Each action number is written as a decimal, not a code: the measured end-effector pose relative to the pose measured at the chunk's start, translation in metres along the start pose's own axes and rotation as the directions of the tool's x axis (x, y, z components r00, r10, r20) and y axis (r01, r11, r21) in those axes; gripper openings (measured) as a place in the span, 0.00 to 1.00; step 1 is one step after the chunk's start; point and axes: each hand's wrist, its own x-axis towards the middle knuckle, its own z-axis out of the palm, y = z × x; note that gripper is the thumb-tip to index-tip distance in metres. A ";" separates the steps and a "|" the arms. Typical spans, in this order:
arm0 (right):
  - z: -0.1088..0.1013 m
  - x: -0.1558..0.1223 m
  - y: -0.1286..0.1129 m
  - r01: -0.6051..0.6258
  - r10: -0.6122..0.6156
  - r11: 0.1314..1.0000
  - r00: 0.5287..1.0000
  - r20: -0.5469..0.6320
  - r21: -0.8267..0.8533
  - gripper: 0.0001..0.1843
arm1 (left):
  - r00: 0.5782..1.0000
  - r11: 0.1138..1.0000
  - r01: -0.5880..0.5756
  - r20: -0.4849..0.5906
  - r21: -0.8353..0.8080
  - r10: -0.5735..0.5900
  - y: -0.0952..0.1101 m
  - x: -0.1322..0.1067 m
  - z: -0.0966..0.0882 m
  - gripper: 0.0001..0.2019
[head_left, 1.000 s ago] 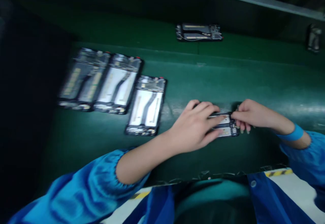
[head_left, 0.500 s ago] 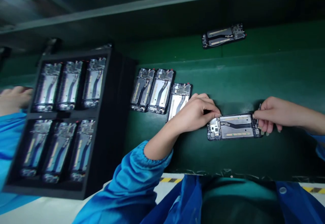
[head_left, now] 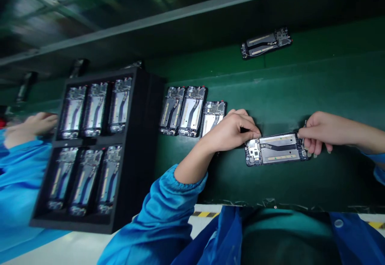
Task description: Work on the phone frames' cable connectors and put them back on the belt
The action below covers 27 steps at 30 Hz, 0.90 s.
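An opened phone (head_left: 278,148) lies lengthwise on the green bench, its circuit board at the left end and a dark flex cable across its bare metal middle. My left hand (head_left: 233,130) pinches the upper left corner of it, thumb against fingertips. At the right end, my right hand (head_left: 320,132) is closed, thumb and index finger pressed together on the upper corner. A thin dark bit sticks up beside those fingers; I cannot make out what it is. Behind my left hand, a partly covered opened phone (head_left: 214,114) lies close by.
Two more opened phones, one darker (head_left: 172,110) and one brighter (head_left: 193,111), lie side by side left of my hands. A black compartment tray (head_left: 132,152) holds several. Another opened phone (head_left: 266,43) lies at the back. A co-worker's hand (head_left: 37,124) is beyond the tray.
The view has shifted, so the tray and the co-worker's hand appear farther right. Both my hands stay at the same ends of the phone, with hardly any movement.
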 end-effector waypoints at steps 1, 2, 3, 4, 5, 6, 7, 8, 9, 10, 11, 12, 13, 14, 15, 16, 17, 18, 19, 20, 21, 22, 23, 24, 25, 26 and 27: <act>0.000 0.000 0.000 -0.001 0.001 1.000 1.000 -0.004 0.003 0.18 | 1.000 1.000 -0.002 0.001 0.000 0.002 -0.001 0.000 0.000 0.06; 0.001 0.001 0.001 -0.002 0.002 1.000 1.000 -0.008 0.007 0.18 | 1.000 1.000 -0.004 0.002 -0.002 0.004 -0.002 -0.001 0.001 0.05; 0.001 0.001 0.001 -0.001 0.001 1.000 1.000 -0.012 0.012 0.18 | 1.000 1.000 -0.006 0.000 -0.004 0.006 -0.003 -0.001 0.001 0.05; 0.002 0.001 0.001 0.001 0.000 1.000 1.000 -0.017 0.017 0.18 | 1.000 1.000 -0.005 -0.003 -0.005 0.005 -0.004 -0.001 0.002 0.04; 0.002 0.001 0.001 0.004 -0.003 1.000 1.000 -0.021 0.021 0.18 | 1.000 1.000 -0.004 -0.004 -0.002 0.004 -0.004 -0.001 0.002 0.04; 0.002 0.002 0.001 0.006 -0.005 1.000 1.000 -0.023 0.023 0.18 | 1.000 1.000 -0.002 -0.004 0.005 0.002 -0.003 -0.001 0.002 0.04; 0.002 0.002 0.001 0.007 -0.006 1.000 1.000 -0.027 0.025 0.18 | 1.000 1.000 -0.002 0.000 0.016 0.002 -0.002 0.000 0.002 0.04; 0.003 0.002 0.001 0.007 -0.006 1.000 0.999 -0.031 0.027 0.18 | 1.000 1.000 -0.003 0.003 0.030 0.003 -0.001 0.000 0.002 0.05; 0.003 0.002 0.001 0.007 -0.006 1.000 0.999 -0.034 0.029 0.18 | 1.000 0.999 -0.005 0.010 0.047 0.005 0.002 0.001 0.002 0.05; 0.003 0.002 0.001 0.006 -0.005 0.999 0.999 -0.036 0.031 0.18 | 1.000 0.998 -0.011 0.018 0.066 0.009 0.004 0.003 0.001 0.05; 0.003 0.002 0.000 0.004 -0.003 0.999 0.999 -0.040 0.033 0.18 | 1.000 0.996 -0.019 0.027 0.088 0.017 0.007 0.005 0.001 0.06; 0.004 0.001 -0.001 0.002 0.000 0.999 0.999 -0.043 0.034 0.18 | 0.999 0.993 -0.031 0.038 0.114 0.027 0.011 0.007 0.001 0.06; 0.004 0.001 -0.003 -0.001 0.002 0.999 0.999 -0.046 0.034 0.19 | 0.998 0.988 -0.047 0.050 0.145 0.040 0.014 0.010 0.002 0.07; 0.004 0.000 -0.004 -0.005 0.006 0.999 0.999 -0.049 0.033 0.19 | 0.997 0.982 -0.063 0.063 0.179 0.052 0.018 0.014 0.002 0.07; 0.005 -0.001 -0.005 -0.009 0.011 0.999 0.999 -0.053 0.032 0.19 | 0.995 0.975 -0.079 0.077 0.210 0.064 0.022 0.019 0.003 0.08; 0.005 -0.001 -0.007 -0.017 0.019 0.999 0.998 -0.056 0.030 0.19 | 0.993 0.967 -0.093 0.091 0.236 0.073 0.026 0.024 0.005 0.09; 0.006 -0.002 -0.007 -0.024 0.025 0.999 0.998 -0.059 0.029 0.19 | 0.992 0.962 -0.104 0.102 0.254 0.080 0.029 0.030 0.007 0.09; 0.006 -0.002 -0.008 -0.028 0.030 0.999 0.998 -0.060 0.029 0.20 | 0.990 0.958 -0.113 0.112 0.266 0.085 0.033 0.037 0.009 0.09; 0.006 -0.002 -0.008 -0.028 0.030 0.999 0.998 -0.061 0.029 0.20 | 0.988 0.954 -0.122 0.121 0.273 0.092 0.037 0.043 0.011 0.09; 0.006 -0.001 -0.007 -0.022 0.024 0.999 0.998 -0.061 0.029 0.19 | 0.987 0.951 -0.130 0.130 0.281 0.096 0.041 0.050 0.014 0.09; 0.006 -0.001 -0.006 -0.010 0.012 0.999 0.998 -0.059 0.030 0.19 | 0.986 0.947 -0.134 0.138 0.291 0.097 0.044 0.056 0.017 0.09; 0.006 0.000 -0.005 0.004 -0.002 0.999 0.998 -0.060 0.033 0.19 | 0.985 0.943 -0.133 0.142 0.305 0.093 0.047 0.061 0.020 0.10; 0.007 0.001 -0.004 0.015 -0.013 0.999 0.998 -0.061 0.034 0.18 | 0.986 0.939 -0.128 0.142 0.320 0.086 0.050 0.066 0.023 0.10; 0.007 0.002 -0.003 0.020 -0.018 0.999 0.998 -0.063 0.036 0.18 | 0.988 0.934 -0.119 0.138 0.336 0.076 0.052 0.069 0.026 0.10; 0.008 0.002 -0.003 0.023 -0.021 0.999 0.997 -0.068 0.036 0.18 | 0.990 0.931 -0.105 0.125 0.351 0.065 0.055 0.071 0.029 0.10; 0.008 0.003 -0.002 0.027 -0.024 0.999 0.997 -0.075 0.037 0.18 | 0.993 0.926 -0.090 0.107 0.367 0.054 0.057 0.072 0.033 0.10; 0.009 0.003 -0.002 0.031 -0.028 0.999 0.996 -0.085 0.038 0.18 | 0.995 0.920 -0.075 0.086 0.385 0.045 0.058 0.071 0.037 0.10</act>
